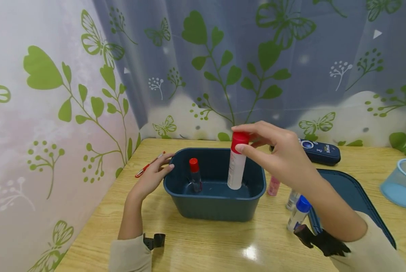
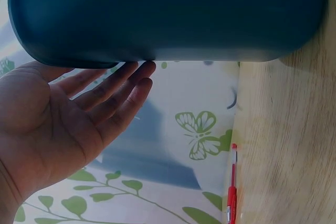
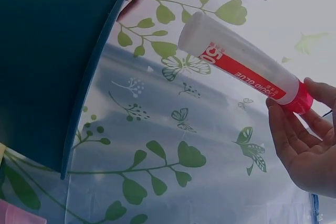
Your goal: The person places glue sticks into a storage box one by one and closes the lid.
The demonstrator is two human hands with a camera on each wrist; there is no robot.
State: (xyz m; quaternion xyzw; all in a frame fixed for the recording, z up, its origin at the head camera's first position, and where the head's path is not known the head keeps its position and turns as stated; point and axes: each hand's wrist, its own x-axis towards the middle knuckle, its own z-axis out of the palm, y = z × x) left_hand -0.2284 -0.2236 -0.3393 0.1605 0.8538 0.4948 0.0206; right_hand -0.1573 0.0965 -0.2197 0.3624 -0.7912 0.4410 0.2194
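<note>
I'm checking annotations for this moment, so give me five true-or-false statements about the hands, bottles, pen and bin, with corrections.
1. The right hand holds the glue by its red cap. True.
2. The pen lies left of the bin. True.
3. The left hand grips the pen. False: it touches the bin.
4. The blue-capped bottle is inside the bin. False: it is outside, to the right.
5. A red-capped bottle is inside the bin. True.

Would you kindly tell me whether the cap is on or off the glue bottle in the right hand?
On: the red cap sits on the end of the glue bottle, and the right hand grips it.
</note>
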